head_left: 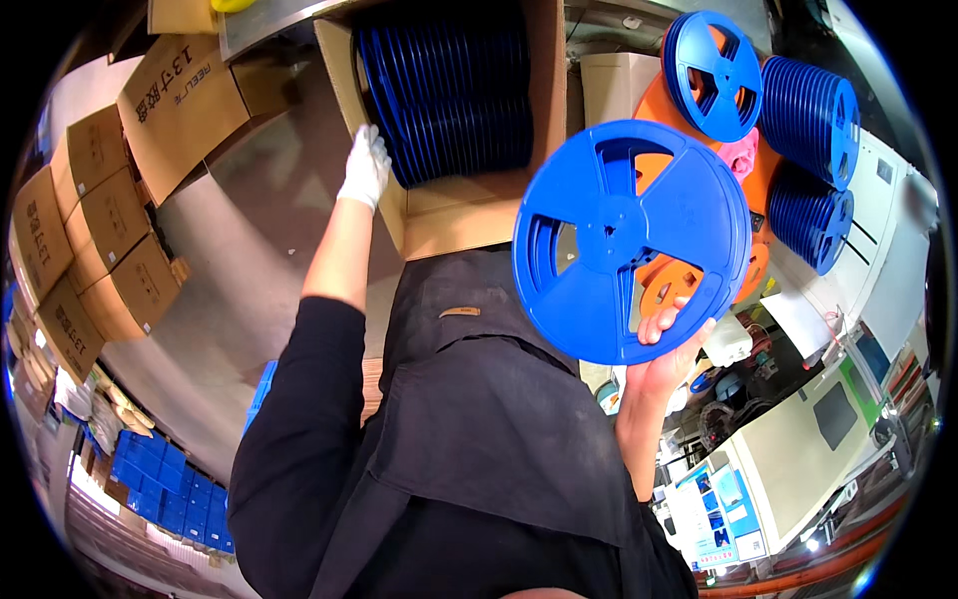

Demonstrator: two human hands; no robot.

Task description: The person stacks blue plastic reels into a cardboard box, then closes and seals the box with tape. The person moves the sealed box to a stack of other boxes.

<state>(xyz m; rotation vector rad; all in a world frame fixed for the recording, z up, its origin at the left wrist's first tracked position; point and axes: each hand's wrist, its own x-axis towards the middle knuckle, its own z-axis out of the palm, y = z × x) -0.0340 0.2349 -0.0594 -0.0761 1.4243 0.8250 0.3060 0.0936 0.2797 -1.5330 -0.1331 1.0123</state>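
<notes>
My right hand grips a large blue plastic reel by its lower rim. Fingertips come through one of its cut-out windows. It hangs in front of me with its flat side showing; whether more than one reel is in the grip, I cannot tell. My left hand, in a white glove, is closed at the left wall of an open cardboard box. Inside that box, blue reels stand on edge in two packed rows.
Right of the box, more blue reels rest by an orange surface, with further stacks beside them. Orange reels show behind the held one. Cardboard cartons are piled at left, blue bins lower left. A pale machine stands lower right.
</notes>
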